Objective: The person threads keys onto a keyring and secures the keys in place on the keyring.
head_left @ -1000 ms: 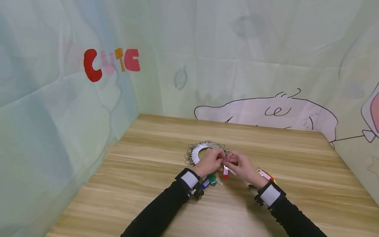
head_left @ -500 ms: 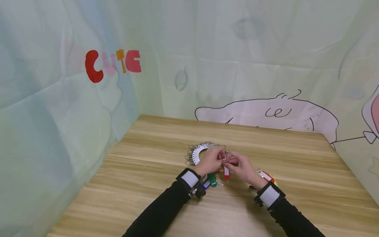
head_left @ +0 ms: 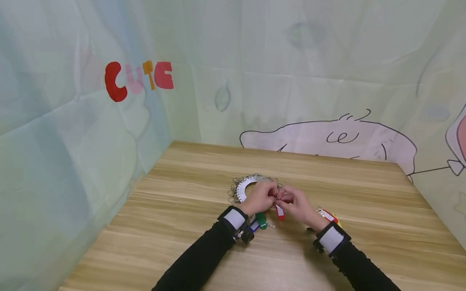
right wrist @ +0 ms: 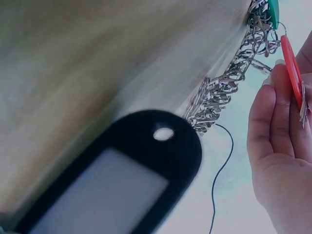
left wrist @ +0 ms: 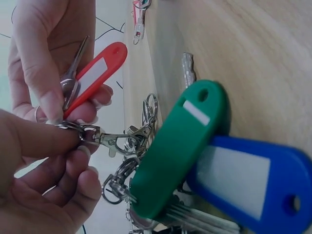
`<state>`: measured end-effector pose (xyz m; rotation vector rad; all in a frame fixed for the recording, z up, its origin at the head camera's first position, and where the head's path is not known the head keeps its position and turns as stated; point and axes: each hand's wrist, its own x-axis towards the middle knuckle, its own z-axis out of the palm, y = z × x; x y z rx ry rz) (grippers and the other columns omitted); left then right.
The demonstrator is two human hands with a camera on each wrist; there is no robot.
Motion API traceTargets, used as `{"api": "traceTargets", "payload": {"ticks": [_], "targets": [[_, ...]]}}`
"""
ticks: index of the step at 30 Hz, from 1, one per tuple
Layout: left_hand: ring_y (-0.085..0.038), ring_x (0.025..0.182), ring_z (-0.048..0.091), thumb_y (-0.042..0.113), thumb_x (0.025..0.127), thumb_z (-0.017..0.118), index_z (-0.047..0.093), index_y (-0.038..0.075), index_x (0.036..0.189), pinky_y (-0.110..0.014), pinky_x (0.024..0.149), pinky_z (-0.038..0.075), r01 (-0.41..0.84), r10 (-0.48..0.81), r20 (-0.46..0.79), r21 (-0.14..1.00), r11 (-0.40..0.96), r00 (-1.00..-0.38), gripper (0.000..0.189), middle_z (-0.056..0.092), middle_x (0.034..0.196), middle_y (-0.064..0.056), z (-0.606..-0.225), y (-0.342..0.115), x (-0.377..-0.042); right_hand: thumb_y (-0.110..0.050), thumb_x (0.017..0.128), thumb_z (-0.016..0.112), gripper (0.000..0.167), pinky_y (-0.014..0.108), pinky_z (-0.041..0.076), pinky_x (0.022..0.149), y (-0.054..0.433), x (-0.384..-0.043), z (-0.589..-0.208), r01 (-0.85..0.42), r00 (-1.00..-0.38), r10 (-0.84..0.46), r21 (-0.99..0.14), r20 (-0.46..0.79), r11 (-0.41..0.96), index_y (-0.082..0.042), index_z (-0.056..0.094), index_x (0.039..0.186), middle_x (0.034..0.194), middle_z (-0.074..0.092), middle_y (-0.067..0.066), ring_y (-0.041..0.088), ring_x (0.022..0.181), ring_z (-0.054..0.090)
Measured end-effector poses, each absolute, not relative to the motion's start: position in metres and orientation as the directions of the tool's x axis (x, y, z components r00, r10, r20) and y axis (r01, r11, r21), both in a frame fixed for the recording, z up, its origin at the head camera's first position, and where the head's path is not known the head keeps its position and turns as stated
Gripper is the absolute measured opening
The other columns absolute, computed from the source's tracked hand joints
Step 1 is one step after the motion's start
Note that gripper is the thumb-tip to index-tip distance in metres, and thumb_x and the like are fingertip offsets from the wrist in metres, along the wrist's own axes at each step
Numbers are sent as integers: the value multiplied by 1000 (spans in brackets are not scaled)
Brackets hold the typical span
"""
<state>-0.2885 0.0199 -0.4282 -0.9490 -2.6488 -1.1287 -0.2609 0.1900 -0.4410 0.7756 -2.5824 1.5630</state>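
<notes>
My left hand pinches a small split ring at the end of a metal swivel clasp. Right beside it, my right hand pinches the ring end of a red key tag with a white label, and a key lies along the tag. The clasp belongs to a white toothed ring, lined with clasps around its edge and partly covered by my left hand. Below that hand hang a green key tag and a blue key tag, with keys beside them.
On the wooden table, by my right wrist, lie another red tag and a yellow tag. A black tag looms close in the right wrist view. Printed cloth walls enclose the table.
The red tag's lower end has swung slightly right between my hands. The key that stuck out from my right fingertips has turned out of sight in the head view. Both hands stay almost in place.
</notes>
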Motion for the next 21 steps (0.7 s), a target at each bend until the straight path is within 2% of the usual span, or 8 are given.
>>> {"api": "traceTargets", "payload": {"ticks": [8, 14, 17, 21], "targets": [[-8, 69, 48, -9, 74, 62, 58, 8, 74, -16, 60, 37, 569, 510, 297, 624, 537, -807, 17, 58, 71, 0, -428, 22, -290, 2, 86, 66, 12, 19, 48, 61, 190, -261, -441, -458, -866, -400, -798, 301, 391, -1, 57, 93, 87, 73, 18, 14, 76, 68], [-6, 67, 49, -6, 78, 63, 60, 7, 80, -15, 60, 40, 549, 527, 261, 654, 520, -809, 13, 59, 74, -2, -427, 18, -292, -2, 87, 65, 10, 18, 47, 58, 194, -264, -440, -384, -897, -366, -847, 248, 367, 3, 58, 93, 84, 71, 22, 3, 68, 61], [-6, 70, 50, -4, 80, 63, 61, 6, 82, -15, 62, 42, 556, 549, 250, 656, 510, -798, 11, 63, 79, -5, -426, 17, -292, -6, 89, 65, 12, 22, 49, 58, 197, -265, -438, -330, -918, -336, -878, 213, 347, 4, 60, 93, 85, 70, 22, 4, 65, 58], [-7, 75, 54, -5, 82, 61, 64, 6, 88, -15, 66, 44, 592, 591, 259, 648, 480, -764, 14, 66, 86, -6, -426, 16, -292, -9, 90, 64, 18, 28, 55, 67, 198, -264, -435, -239, -940, -312, -919, 138, 314, 7, 58, 95, 88, 69, 18, 6, 72, 61]]}}
